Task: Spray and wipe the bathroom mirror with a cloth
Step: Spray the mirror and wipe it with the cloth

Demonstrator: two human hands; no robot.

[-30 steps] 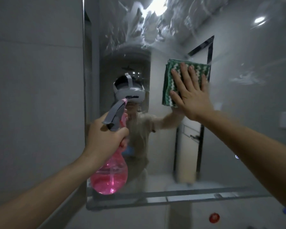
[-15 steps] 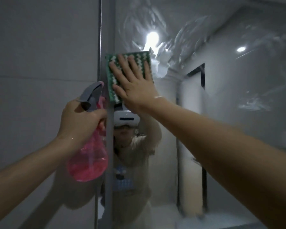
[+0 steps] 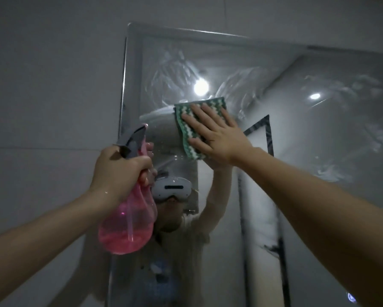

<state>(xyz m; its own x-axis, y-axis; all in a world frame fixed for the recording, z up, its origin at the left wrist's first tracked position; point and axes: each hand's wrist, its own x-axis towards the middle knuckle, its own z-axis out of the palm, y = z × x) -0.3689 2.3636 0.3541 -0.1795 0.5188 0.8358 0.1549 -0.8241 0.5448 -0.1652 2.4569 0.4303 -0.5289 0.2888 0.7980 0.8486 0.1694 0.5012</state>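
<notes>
On the gray wall point(image 3: 42, 85) hangs a smeary mirror point(image 3: 319, 134), its right side cut off, where the right hand point(image 3: 217, 135) presses a green cloth point(image 3: 187, 126) flat with straight fingers, while the left hand point(image 3: 119, 171) grips a pink spray bottle point(image 3: 127, 227) part full of pink liquid.

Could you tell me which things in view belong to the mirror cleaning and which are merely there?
Part of the job:
- mirror, streaked with smears
- green and white cloth, pressed flat to the glass by the right hand
- pink spray bottle, gripped by the left hand

Merely there:
- grey tiled wall
</notes>
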